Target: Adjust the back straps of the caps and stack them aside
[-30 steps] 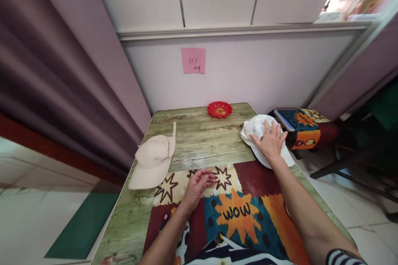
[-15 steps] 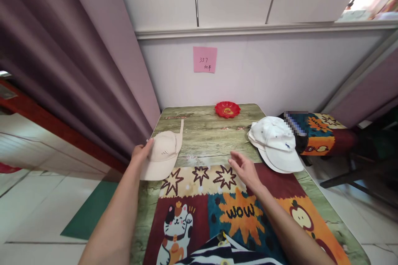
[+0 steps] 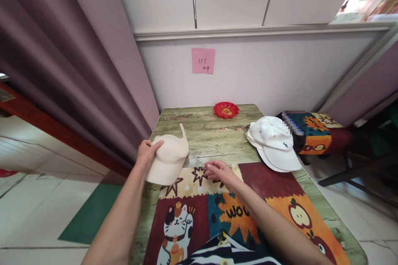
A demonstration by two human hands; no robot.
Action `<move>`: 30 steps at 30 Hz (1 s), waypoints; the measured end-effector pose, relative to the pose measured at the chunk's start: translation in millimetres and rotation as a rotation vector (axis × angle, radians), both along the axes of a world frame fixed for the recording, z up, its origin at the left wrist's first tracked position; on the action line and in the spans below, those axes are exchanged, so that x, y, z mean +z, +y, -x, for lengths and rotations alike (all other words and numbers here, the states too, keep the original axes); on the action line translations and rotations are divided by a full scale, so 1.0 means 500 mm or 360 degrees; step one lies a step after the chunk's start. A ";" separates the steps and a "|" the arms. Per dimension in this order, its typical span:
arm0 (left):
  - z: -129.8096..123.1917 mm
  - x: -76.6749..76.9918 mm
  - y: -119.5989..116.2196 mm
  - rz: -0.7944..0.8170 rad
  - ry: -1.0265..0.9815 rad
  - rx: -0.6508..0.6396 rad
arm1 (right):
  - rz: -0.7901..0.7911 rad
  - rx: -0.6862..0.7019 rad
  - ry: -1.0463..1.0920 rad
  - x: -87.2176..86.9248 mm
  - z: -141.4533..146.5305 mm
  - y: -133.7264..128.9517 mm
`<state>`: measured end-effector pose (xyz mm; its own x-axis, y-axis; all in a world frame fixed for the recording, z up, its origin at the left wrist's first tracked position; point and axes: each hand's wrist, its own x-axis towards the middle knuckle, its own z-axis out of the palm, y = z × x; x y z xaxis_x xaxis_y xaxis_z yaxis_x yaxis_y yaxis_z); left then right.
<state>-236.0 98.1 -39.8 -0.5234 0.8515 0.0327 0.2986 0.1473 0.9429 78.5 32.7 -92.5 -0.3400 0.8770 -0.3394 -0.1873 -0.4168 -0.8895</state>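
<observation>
My left hand (image 3: 147, 151) grips the crown edge of a cream baseball cap (image 3: 169, 153) at the table's left side, thumb on top. The cap's brim points toward me and its loose back strap sticks up at the far side. My right hand (image 3: 220, 170) hovers over the patterned mat, holding nothing, fingers loosely bent and apart, to the right of the cream cap. Stacked white baseball caps (image 3: 273, 138) sit at the table's right edge; the top one has a small dark blue logo on it.
A red scalloped dish (image 3: 226, 110) stands at the back of the wood-patterned table (image 3: 205, 132). The colourful mat (image 3: 189, 198) covers the near part. A pink note (image 3: 203, 61) is on the wall behind. A purple curtain (image 3: 118, 70) hangs at left; a stool (image 3: 323, 130) stands at right.
My left hand has shifted the cream cap slightly right and turned it, so its front logo no longer shows clearly. My right hand has moved left toward the cap.
</observation>
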 end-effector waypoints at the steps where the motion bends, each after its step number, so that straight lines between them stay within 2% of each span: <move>1: -0.009 0.005 -0.001 -0.0035 -0.0049 -0.0028 | 0.0016 0.0007 0.0019 -0.001 0.009 0.002; 3: -0.032 0.024 -0.005 -0.0100 -0.0161 -0.0111 | 0.0058 -0.0008 0.0062 -0.005 0.027 0.008; 5: -0.061 0.053 -0.017 -0.0106 -0.0353 -0.0292 | 0.0141 -0.0044 0.0136 -0.009 0.041 0.015; 9: -0.125 0.124 -0.050 0.0002 -0.0791 -0.0871 | 0.0338 -0.0086 0.0345 -0.006 0.045 0.030; 12: -0.164 0.155 -0.065 0.0038 -0.0851 -0.1088 | 0.0218 -0.0186 0.0520 0.012 0.021 0.038; 15: -0.188 0.160 -0.062 0.0073 -0.0801 -0.1207 | -0.0021 -0.0384 0.0623 0.032 -0.020 0.046; 18: -0.207 0.154 -0.054 0.0084 -0.0721 -0.1270 | -0.0197 -0.0565 0.0561 0.046 -0.064 0.049; 23: -0.243 0.163 -0.049 0.0145 -0.0654 -0.1320 | -0.0461 -0.0601 0.0446 0.075 -0.111 0.042; 25: -0.258 0.179 -0.052 0.0100 -0.0685 -0.1322 | -0.0527 -0.0623 0.0445 0.095 -0.123 0.037; 30: -0.287 0.222 -0.057 0.0105 -0.0641 -0.1351 | -0.0504 -0.0556 0.0263 0.164 -0.148 0.031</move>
